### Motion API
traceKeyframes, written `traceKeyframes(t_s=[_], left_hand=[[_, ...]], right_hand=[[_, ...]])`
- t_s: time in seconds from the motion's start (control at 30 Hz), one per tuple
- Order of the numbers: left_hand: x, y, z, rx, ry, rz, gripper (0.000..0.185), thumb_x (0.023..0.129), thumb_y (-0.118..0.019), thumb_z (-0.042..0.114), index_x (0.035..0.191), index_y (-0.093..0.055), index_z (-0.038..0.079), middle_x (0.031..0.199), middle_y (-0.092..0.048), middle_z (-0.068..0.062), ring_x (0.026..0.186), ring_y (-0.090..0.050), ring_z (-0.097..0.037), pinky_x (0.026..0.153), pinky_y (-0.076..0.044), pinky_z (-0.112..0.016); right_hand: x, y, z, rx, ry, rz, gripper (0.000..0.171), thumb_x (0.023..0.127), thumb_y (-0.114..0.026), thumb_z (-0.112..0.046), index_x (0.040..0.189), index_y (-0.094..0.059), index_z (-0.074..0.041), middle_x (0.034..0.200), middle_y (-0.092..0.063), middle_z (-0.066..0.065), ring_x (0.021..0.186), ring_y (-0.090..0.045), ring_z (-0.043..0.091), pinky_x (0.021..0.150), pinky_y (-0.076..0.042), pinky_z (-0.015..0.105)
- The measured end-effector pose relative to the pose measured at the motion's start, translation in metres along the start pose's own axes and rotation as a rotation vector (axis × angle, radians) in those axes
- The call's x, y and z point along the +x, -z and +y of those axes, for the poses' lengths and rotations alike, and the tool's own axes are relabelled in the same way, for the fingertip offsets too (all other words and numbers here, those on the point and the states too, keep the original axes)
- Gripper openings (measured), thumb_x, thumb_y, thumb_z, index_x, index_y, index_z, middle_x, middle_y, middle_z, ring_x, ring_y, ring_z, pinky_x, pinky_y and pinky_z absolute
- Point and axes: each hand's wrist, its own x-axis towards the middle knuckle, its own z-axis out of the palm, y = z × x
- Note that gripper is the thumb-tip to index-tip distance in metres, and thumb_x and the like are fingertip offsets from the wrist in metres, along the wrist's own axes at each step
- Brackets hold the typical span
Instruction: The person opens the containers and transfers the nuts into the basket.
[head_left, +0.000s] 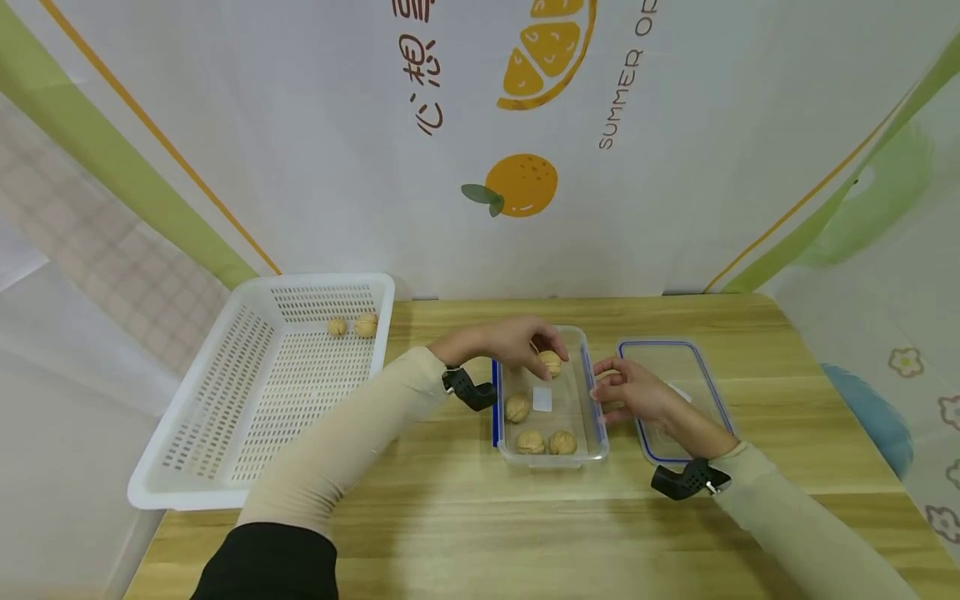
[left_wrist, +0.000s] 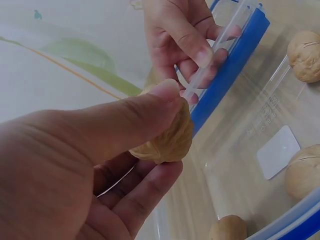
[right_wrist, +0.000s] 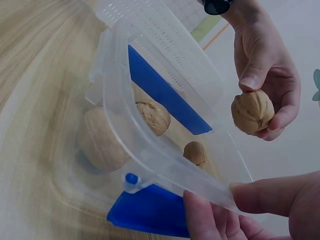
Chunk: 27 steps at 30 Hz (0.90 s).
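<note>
Wooden table [head_left: 450, 517], orange-print backdrop behind. Left hand [head_left: 510, 343] pinching 1 walnut [head_left: 551, 362] between thumb and fingers, right above the far end of the clear box [head_left: 592, 417]. Right hand [head_left: 633, 396] clamped on the box's right rim, steadying. 3 walnuts [head_left: 517, 408] inside, below the grip.

Walnut [head_left: 551, 362]: tan, wrinkled shell, whole; pinched between thumb and fingers of the left hand [head_left: 517, 343], held over the far end of the box.

Box [head_left: 592, 417]: clear plastic, rectangular, blue clip latches, lidless; stood on the wooden surface, its right rim gripped by the right hand [head_left: 633, 393]. Three more walnuts [head_left: 530, 441] and a white label lay inside.
</note>
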Motion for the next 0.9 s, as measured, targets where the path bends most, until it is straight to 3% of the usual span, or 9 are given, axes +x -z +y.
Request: traceKeyframes(t_s=[0.33,0.6,0.9], left_hand=[[-0.012,0.009,0.001,-0.034,-0.024,0.036,0.035,0.092,-0.074,0.003,0.126,-0.068,-0.001,0.128,-0.067,-0.012,0.115,-0.063,-0.017,0.099,-0.05,-0.025],[-0.031,0.021,0.001,-0.06,-0.007,0.118,0.036,0.094,-0.073,0.004,0.13,-0.066,-0.001,0.136,-0.062,-0.013,0.122,-0.058,-0.022,0.102,-0.05,-0.027],[-0.053,0.036,0.003,-0.068,-0.035,0.211,0.037,0.094,-0.073,0.002,0.13,-0.065,-0.005,0.135,-0.062,-0.018,0.126,-0.058,-0.026,0.103,-0.05,-0.029]], right_hand=[[0.0,0.001,-0.001,0.009,0.002,0.0,0.043,0.099,-0.058,0.003,0.134,-0.035,0.01,0.092,-0.059,0.004,0.084,-0.061,0.013,0.07,-0.062,0.032],[-0.001,0.0,-0.002,0.008,0.004,-0.004,0.043,0.099,-0.058,0.003,0.135,-0.034,0.01,0.094,-0.059,0.005,0.084,-0.061,0.014,0.071,-0.062,0.032],[-0.003,-0.001,-0.002,0.008,0.01,-0.012,0.044,0.1,-0.058,0.003,0.135,-0.034,0.01,0.094,-0.059,0.004,0.084,-0.061,0.013,0.071,-0.062,0.032]])
